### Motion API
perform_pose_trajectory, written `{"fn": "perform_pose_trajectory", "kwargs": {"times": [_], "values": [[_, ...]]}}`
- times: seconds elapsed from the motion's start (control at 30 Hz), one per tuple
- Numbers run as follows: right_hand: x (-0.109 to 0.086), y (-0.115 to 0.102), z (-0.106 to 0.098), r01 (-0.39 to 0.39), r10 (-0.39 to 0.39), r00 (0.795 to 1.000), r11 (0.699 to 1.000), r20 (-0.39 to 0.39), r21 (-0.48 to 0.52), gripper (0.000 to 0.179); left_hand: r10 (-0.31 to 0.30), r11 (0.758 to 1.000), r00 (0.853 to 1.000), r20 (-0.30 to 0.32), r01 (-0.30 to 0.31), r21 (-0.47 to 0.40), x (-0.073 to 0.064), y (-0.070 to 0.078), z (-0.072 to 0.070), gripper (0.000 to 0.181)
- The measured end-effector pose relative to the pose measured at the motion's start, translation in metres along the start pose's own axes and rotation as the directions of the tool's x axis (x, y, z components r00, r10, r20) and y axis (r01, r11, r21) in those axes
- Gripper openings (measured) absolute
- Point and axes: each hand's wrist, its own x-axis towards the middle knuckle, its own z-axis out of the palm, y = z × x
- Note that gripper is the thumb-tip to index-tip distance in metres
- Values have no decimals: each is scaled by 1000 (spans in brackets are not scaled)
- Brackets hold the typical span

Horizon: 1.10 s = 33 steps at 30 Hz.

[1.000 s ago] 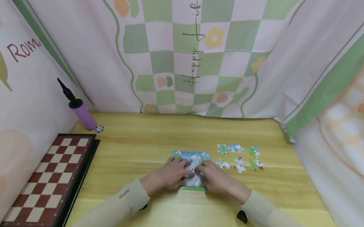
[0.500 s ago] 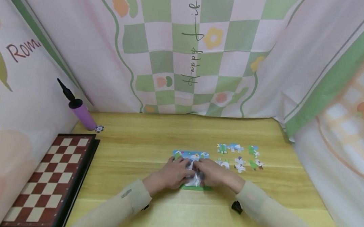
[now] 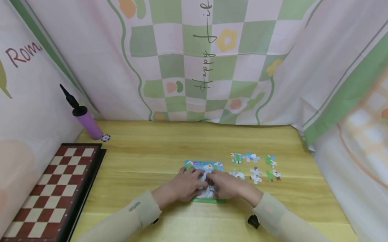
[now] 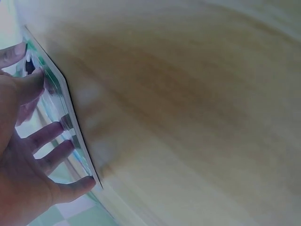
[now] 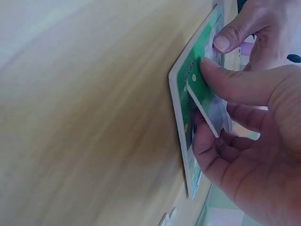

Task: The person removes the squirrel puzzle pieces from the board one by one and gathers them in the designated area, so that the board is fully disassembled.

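A colourful jigsaw puzzle board [image 3: 204,200] lies flat on the table, with a blue edge at the back and a green edge in front. My left hand [image 3: 188,184] rests on its left part. In the left wrist view that hand's fingers [image 4: 59,153] are spread, fingertips on the board. My right hand [image 3: 227,184] is over the right part. The right wrist view shows it pinching a jigsaw piece [image 5: 203,101], thumb on the green printed face and fingers beneath. The piece is tilted up from the board, its white edge showing. Both hands cover much of the picture.
Several loose jigsaw pieces [image 3: 256,175] lie right of the board. A folding chessboard [image 3: 51,196] is at the left, with a purple hand pump [image 3: 88,123] and a poker chip [image 3: 105,138] behind it. Printed curtains [image 3: 191,63] enclose the back and sides.
My right hand has shifted slightly left, further over the puzzle board, and overlaps more of its right side. The left hand stays nearly in place.
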Motion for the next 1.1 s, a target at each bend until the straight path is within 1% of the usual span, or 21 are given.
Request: {"fn": "perform_pose_trajectory", "kwargs": {"times": [0.13,0.23,0.37,0.5,0.6,0.77,0.8,0.9,1.1], "values": [[-3,3,-1,17,-17,1000,1000,0,23,30,-2,1000,1000,-3,2,-4,-1,0,0,36],[-7,5,-3,27,-27,1000,999,-5,45,27,-2,1000,1000,-7,2,-13,-1,-1,1,32],[-13,10,-8,53,-51,998,997,-34,64,24,0,1000,1000,-8,0,-31,-1,-1,2,25],[-19,17,-17,70,-64,995,994,-79,78,20,11,999,1000,-15,-11,-38,-1,-1,4,24],[-24,24,-23,63,-53,992,994,-114,88,20,15,999,1000,-25,-16,-43,0,-2,4,24],[-34,37,-28,14,-1,989,996,-151,87,23,25,999,999,-24,-26,-40,-1,-1,2,23],[-37,40,-28,6,7,989,996,-151,89,23,27,999,999,-21,-28,-39,-1,-1,1,23],[-45,47,-28,18,-7,990,997,-144,76,21,26,999,1000,-10,-26,-42,-1,0,1,24],[-57,56,-25,53,-48,998,991,-45,125,24,13,999,1000,-11,-13,-44,-1,-1,2,24]]}}
